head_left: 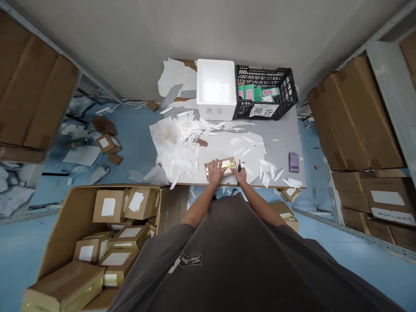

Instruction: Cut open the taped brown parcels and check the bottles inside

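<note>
A small flat brown box (229, 163) with shiny yellowish tape and a white label lies near the table's front edge. My left hand (216, 171) rests on its left part, fingers spread. At the box's right end, my right hand (240, 174) is closed around a small dark tool (239, 166) with a reddish tip; its exact kind is too small to tell. Torn white paper scraps (186, 130) are heaped on the table to the left of the box, and more strips (268, 169) lie to its right.
Behind stand a white bin (216, 110) and a black crate (286, 104) holding green and pink boxes. A purple item (293, 162) lies at the table's right. A large carton (53, 234) of taped boxes stands at lower left. Shelves with cartons (354, 117) flank both sides.
</note>
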Demonstrator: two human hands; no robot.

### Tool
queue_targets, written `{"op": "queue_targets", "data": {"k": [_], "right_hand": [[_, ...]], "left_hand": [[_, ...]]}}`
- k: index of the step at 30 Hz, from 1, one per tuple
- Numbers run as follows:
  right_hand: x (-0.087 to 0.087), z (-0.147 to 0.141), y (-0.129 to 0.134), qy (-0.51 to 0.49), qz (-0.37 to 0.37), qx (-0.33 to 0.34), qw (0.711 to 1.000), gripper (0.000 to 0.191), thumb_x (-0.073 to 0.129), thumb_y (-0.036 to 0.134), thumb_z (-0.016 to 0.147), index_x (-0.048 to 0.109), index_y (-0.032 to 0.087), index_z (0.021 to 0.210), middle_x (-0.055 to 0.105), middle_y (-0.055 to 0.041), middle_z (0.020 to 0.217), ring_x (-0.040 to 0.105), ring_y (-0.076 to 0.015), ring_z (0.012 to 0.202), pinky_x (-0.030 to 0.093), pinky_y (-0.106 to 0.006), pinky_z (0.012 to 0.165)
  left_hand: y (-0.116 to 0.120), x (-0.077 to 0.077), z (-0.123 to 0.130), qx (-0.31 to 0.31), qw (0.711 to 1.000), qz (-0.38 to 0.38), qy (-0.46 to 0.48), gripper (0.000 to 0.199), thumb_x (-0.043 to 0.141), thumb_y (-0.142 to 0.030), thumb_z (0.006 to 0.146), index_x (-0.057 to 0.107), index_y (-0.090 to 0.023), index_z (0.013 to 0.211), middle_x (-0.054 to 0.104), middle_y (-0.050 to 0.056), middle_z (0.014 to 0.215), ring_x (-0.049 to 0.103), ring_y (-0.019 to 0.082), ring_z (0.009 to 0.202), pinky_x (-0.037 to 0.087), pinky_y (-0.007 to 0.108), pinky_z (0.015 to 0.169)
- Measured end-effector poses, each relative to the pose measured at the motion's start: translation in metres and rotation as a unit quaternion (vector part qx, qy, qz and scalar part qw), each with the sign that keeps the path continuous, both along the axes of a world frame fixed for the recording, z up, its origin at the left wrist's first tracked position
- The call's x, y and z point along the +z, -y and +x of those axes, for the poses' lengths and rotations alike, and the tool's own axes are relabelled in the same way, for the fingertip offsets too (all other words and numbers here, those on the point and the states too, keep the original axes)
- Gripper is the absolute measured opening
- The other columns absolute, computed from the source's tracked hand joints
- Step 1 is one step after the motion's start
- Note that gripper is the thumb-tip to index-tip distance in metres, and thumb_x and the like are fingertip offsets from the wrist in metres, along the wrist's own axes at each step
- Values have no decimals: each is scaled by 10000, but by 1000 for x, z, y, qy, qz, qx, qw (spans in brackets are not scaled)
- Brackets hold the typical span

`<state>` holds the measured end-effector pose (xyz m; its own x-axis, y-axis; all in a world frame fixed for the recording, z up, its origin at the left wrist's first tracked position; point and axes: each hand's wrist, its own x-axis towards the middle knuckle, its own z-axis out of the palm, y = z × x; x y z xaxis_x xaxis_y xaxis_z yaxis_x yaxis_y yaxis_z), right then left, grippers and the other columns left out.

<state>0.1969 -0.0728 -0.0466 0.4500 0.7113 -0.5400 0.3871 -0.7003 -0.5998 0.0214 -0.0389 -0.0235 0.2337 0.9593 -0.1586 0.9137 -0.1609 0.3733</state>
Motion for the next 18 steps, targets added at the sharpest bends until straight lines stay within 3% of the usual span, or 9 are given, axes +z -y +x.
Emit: {"op": "queue_targets", "data": {"k": [3,7,10,13,18], "right_hand": [[4,3,-42,50,-9,1,999,552,792,612,860,573,229,1192,775,-104,1113,728,-281,1074,529,-297,858],[13,-1,-99,51,-5,53,997,590,810,578,901,566,180,1262,770,-145,1170,695,-283,1084,509,-320,881],[21,-1,-116,46,-8,68,997,651,833,591,883,568,155,1288,757,-172,1226,682,-299,1091,505,-349,902],[24,6,-94,46,-1,53,998,642,796,647,883,592,167,1258,757,-166,1218,694,-313,1106,518,-349,888],[2,-2,-3,-21,-19,70,997,613,878,631,729,621,220,1105,787,-109,1094,747,-319,1048,548,-334,844]], "left_hand": [[17,5,0,43,998,-13,-32,562,516,-373,1100,523,-223,1641,454,168,1736,417,366,1583,348,574,1271],[36,9,5,54,996,-45,-53,626,556,-364,1073,476,-186,1668,363,226,1770,449,401,1531,444,565,1176],[35,11,1,29,996,-62,-49,639,565,-325,1060,456,-192,1676,360,239,1766,497,399,1488,499,545,1123],[17,13,-15,-37,996,-45,-61,719,650,-204,976,462,-236,1670,352,199,1782,458,401,1543,504,540,1134],[-19,15,-48,-281,954,-32,-105,671,670,-118,939,597,-354,1563,385,97,1788,340,400,1647,473,556,1171]]}}
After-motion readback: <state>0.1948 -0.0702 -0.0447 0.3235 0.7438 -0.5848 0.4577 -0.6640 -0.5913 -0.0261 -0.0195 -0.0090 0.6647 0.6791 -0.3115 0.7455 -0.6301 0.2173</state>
